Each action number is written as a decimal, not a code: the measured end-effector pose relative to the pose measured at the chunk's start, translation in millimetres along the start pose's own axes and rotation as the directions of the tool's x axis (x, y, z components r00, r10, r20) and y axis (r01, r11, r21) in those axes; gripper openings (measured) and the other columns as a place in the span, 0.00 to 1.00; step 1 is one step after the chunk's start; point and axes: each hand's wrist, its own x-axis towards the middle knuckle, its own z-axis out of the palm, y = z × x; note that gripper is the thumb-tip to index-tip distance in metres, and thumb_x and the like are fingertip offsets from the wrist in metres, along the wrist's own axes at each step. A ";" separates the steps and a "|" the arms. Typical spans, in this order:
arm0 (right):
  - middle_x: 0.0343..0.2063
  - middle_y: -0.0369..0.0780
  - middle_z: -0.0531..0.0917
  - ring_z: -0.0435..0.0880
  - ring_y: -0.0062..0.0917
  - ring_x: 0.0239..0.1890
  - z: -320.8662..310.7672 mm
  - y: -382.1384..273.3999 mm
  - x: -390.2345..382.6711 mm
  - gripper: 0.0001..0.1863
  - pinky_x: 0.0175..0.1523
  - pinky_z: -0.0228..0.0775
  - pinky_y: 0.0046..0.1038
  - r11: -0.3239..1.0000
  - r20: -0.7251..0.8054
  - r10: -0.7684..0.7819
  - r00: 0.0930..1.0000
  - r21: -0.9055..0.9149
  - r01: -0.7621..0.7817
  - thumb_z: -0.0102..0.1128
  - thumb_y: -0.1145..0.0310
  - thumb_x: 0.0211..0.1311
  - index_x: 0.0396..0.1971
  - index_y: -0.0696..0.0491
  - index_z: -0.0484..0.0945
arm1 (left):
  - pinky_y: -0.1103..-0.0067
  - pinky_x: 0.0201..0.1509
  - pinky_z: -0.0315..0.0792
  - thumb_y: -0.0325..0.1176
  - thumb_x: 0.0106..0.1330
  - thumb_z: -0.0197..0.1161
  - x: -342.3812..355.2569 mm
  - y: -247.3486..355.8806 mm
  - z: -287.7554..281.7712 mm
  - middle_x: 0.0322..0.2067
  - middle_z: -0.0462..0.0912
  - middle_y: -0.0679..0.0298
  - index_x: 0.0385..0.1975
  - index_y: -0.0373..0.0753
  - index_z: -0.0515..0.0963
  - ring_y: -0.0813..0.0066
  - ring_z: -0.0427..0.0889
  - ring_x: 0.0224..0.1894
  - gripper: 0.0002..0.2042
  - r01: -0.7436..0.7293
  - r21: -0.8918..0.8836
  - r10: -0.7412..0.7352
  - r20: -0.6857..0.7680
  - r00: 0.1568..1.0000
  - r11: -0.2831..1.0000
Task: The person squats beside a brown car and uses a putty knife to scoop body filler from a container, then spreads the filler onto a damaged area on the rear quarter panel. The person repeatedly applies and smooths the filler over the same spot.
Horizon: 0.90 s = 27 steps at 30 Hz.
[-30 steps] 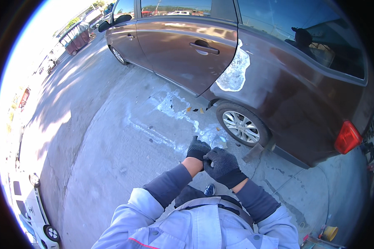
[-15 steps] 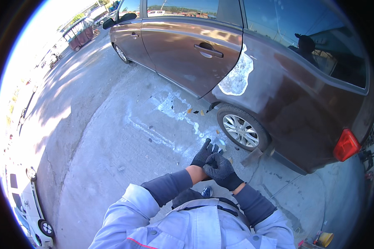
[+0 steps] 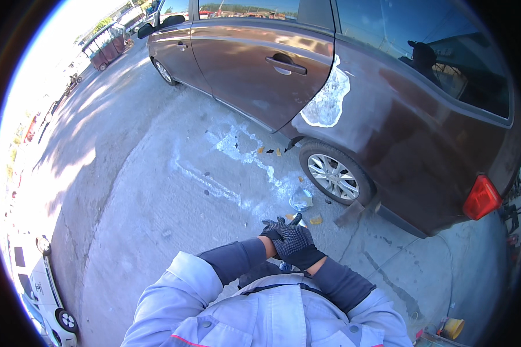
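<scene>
Dark gloves (image 3: pixel 298 246) cover your overlapping left hand (image 3: pixel 272 227) and right hand (image 3: pixel 294 238); whether the fingers grip cannot be told. White car (image 3: pixel 47 296), near left: marking (image 3: pixel 39 287) illegible. Brown car (image 3: pixel 255 69) blocks the far side.

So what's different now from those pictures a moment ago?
The right hand and left hand, both gloved, have drawn back toward the body; the right now lies across the left. The round, pale thing on the ground, partly hidden behind them before, shows more fully. Whether anything was grasped or let go, I can't tell. The brown car and its pale patch look unchanged.
</scene>
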 end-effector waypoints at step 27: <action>0.27 0.48 0.87 0.86 0.48 0.30 -34.3 -15.1 -2.3 0.24 0.40 0.78 0.48 0.997 0.270 0.048 0.962 0.051 -0.064 0.49 0.47 0.73 0.35 0.53 0.84 | 0.40 0.75 0.46 0.62 0.72 0.47 -7.0 -50.0 -81.5 0.68 0.67 0.41 0.64 0.36 0.74 0.38 0.70 0.68 0.35 0.518 -0.350 -0.604 -0.209 0.769 0.781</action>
